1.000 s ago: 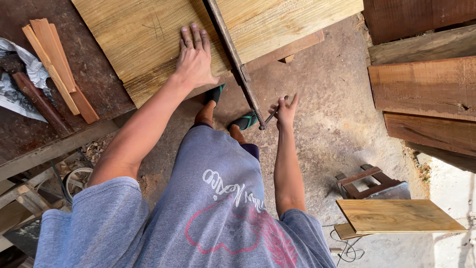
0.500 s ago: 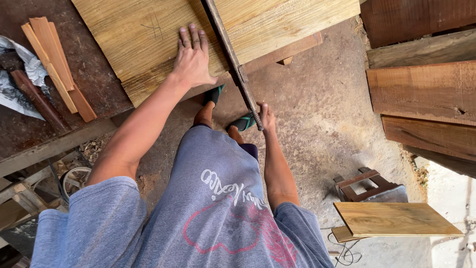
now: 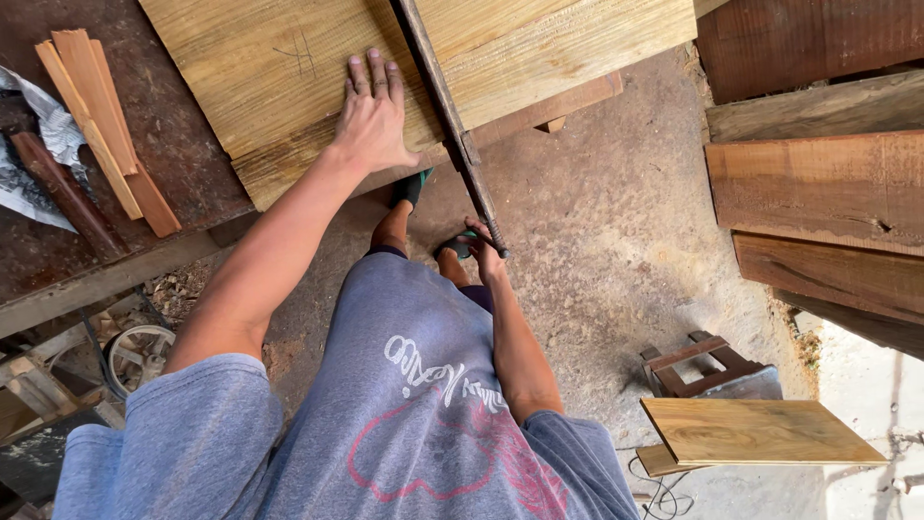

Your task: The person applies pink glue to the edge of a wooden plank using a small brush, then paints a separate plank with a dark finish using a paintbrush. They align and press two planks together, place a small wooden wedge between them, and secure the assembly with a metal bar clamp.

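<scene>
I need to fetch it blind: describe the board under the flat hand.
Start at the dark workbench on the left. The pale board overhangs its edge, pressed by the left hand. Unlike the thin reddish strips beside it, it is wide, yellow and pencil-marked.

Left hand (image 3: 373, 120) on board (image 3: 260, 77), bar (image 3: 452, 125) rightward

Two hands, left hand (image 3: 373, 120), right hand (image 3: 484, 248), two pale boards (image 3: 250, 67) (image 3: 549, 43), one bar clamp (image 3: 452, 125), one small stool (image 3: 707, 366), one wheel (image 3: 138, 354)
</scene>
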